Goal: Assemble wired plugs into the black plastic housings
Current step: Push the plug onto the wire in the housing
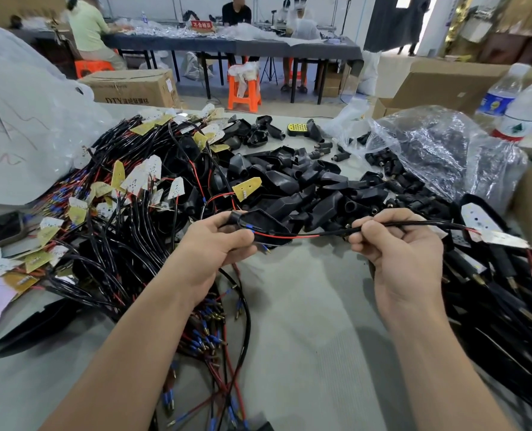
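wire bundles (109,213) left — housings (292,178) behind

Far side: long table (258,46) under a dark cloth, red sign (201,25) with white characters on it. Two people sit at it, one in a green top (87,26), one in black (236,12). Orange stool (244,91) stands in front of it. Cardboard box marked DTY (134,87) on the floor. Right edge: blue-label water bottle (501,98) beside a second bottle (526,110) (red cap), plain cardboard box (438,85) behind them. Big white bag (25,119) at left.
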A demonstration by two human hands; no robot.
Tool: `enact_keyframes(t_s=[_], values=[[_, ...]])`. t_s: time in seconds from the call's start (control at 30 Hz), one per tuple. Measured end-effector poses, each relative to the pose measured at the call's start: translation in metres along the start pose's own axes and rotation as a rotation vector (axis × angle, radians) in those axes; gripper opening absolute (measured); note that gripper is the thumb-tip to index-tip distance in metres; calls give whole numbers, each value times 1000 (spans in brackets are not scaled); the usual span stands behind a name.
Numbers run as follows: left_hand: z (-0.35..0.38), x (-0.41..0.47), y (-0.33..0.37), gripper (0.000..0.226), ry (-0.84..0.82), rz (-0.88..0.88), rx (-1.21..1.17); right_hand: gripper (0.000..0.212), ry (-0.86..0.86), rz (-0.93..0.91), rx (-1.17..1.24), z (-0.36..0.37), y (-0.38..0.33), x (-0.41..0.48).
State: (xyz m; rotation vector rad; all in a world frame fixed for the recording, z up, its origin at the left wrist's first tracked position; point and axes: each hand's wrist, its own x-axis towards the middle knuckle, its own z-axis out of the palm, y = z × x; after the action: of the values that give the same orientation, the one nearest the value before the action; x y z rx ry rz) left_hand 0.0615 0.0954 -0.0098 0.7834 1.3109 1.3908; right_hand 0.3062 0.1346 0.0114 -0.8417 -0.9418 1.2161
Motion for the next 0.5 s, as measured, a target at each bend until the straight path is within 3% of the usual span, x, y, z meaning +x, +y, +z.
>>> enact_keyframes(t_s=[0.17, 0.37, 0.5], values=[[1, 0, -1, 31, -47, -11, 13, 23, -16, 2, 14, 2, 4, 0], [1, -2, 0, 56, -75, 7, 18, 26, 36, 122, 222, 0, 4, 4], [2, -2, -1, 40, -74, -13, 20, 29, 36, 151, 285, 2, 5, 4]])
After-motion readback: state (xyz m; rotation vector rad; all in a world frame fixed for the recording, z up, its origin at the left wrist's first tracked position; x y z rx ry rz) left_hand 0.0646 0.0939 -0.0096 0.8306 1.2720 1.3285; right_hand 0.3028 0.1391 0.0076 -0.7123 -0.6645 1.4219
